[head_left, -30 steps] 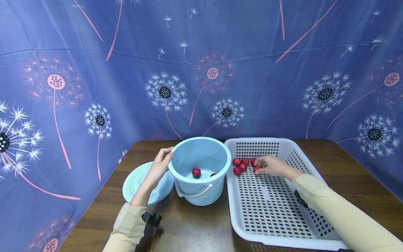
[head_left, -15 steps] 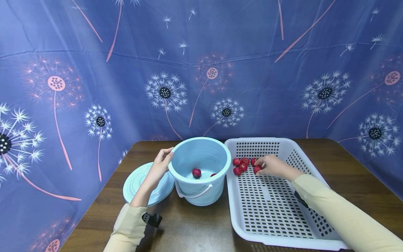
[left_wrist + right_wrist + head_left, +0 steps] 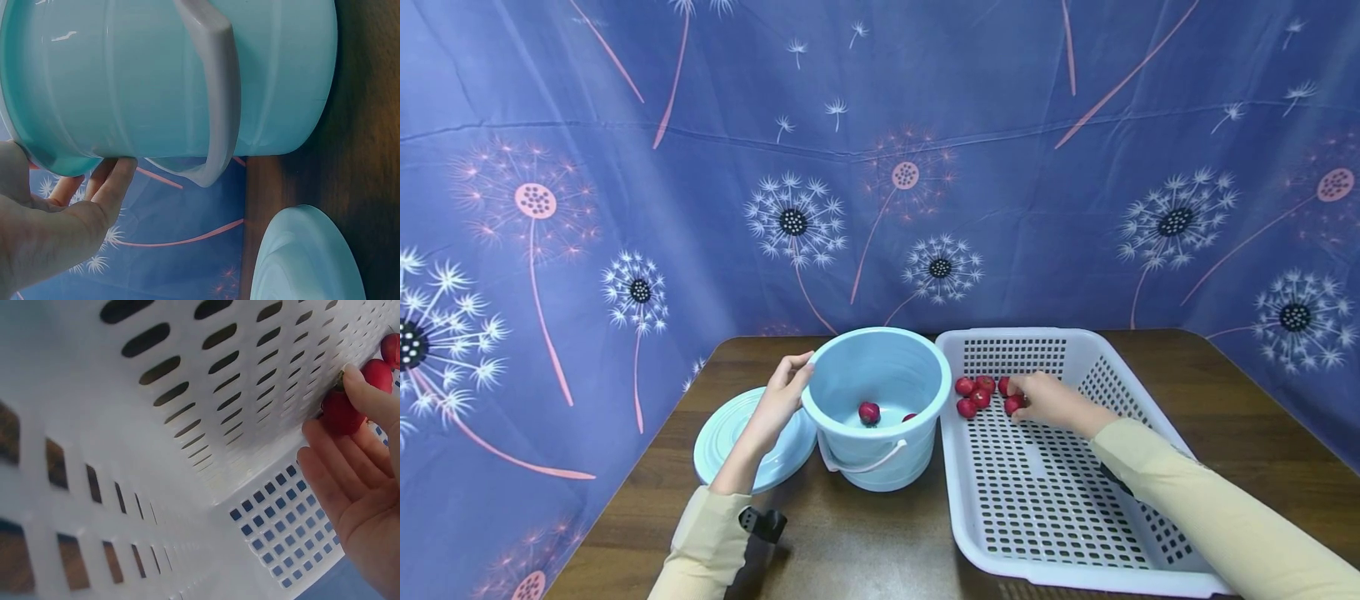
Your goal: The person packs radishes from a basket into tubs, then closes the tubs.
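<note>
My left hand (image 3: 782,400) grips the rim of a light blue bucket (image 3: 880,458) with a white handle (image 3: 215,94). The thumb lies at the rim, and the fingers are against the outer wall in the left wrist view. Two red fruits, one of them a red fruit (image 3: 869,413) in full view, lie at the bottom of the bucket. My right hand (image 3: 1054,402) is low inside a white slotted basket (image 3: 958,500). Between its thumb and fingers it pinches a small, round, red fruit (image 3: 340,412) with a greenish top. Several similar red fruits (image 3: 981,398) lie beside it on the basket's left side.
A light blue lid (image 3: 722,433) lies on the brown wooden table (image 3: 850,542), left of the bucket and partly behind my left forearm. The basket stands right beside the bucket. A blue dandelion-patterned cloth (image 3: 880,100) hangs behind the table.
The right hand has shifted very slightly while its fingers close around the red fruit. The left hand keeps its hold on the bucket's rim.
</note>
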### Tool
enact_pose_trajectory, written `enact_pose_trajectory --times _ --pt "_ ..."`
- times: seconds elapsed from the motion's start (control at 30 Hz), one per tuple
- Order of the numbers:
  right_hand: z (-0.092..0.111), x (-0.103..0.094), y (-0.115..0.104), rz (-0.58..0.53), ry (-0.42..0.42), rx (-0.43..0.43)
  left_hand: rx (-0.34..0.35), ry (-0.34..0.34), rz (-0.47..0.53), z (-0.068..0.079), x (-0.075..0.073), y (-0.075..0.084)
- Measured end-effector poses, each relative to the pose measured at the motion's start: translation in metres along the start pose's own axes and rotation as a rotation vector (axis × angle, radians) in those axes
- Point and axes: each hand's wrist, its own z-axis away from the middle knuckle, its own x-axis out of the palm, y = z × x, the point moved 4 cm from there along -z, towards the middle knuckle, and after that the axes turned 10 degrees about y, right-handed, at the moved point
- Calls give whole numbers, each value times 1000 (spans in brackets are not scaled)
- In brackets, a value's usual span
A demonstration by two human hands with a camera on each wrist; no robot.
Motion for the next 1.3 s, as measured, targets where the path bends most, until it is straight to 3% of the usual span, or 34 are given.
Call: enact_pose_trajectory --times 0.17,0.37,0.53,0.77,0.97,1.2,1.3 --pt "0 -1 0 15 34 -5 -2 1 -12 9 1 10" --pt "0 2 0 4 5 35 -9 -3 -13 10 0 10" --pt "0 2 2 -8 4 64 1 -8 -10 5 -1 4" --pt "-2 1 3 -7 8 72 15 8 1 -13 -3 -18" --pt "-1 1 3 1 10 63 30 21 -11 -14 -3 -23" --pt "-1 -3 4 -16 20 65 22 15 -4 -13 -3 -20" --pt "-2 -7 3 -40 35 65 15 2 -11 -6 -2 -8"
